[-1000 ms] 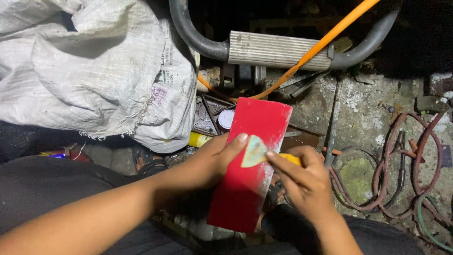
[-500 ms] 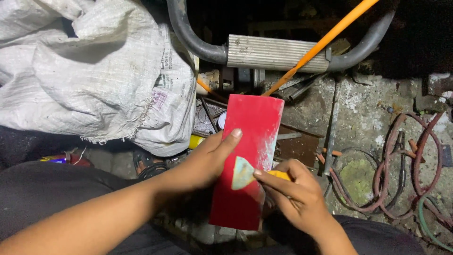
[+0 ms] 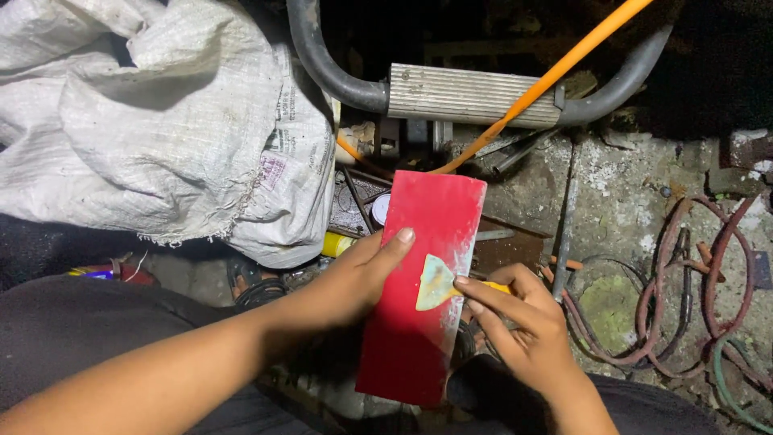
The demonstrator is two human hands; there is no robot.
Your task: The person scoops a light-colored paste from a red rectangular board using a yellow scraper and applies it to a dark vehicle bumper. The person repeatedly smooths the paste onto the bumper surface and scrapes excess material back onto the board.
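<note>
Red panel [image 3: 419, 298] sits dead centre of the frame, its bottom end lost in the dark by the knees. Left hand [image 3: 354, 278] grips its left edge, fingers wrapped on, thumb across the face. Right hand [image 3: 523, 318] pinches a putty scraper [image 3: 436, 282], blade flat on the red; the yellow handle is mostly hidden under the fingers. Upper left is a big white woven sack [image 3: 161, 121], and behind the panel there's junk I can't really make out. An orange hose [image 3: 547, 80] crosses a ribbed metal footrest [image 3: 471, 95] up top. Rusty wire loops [image 3: 692, 282] on the right are cut off at the edge.
</note>
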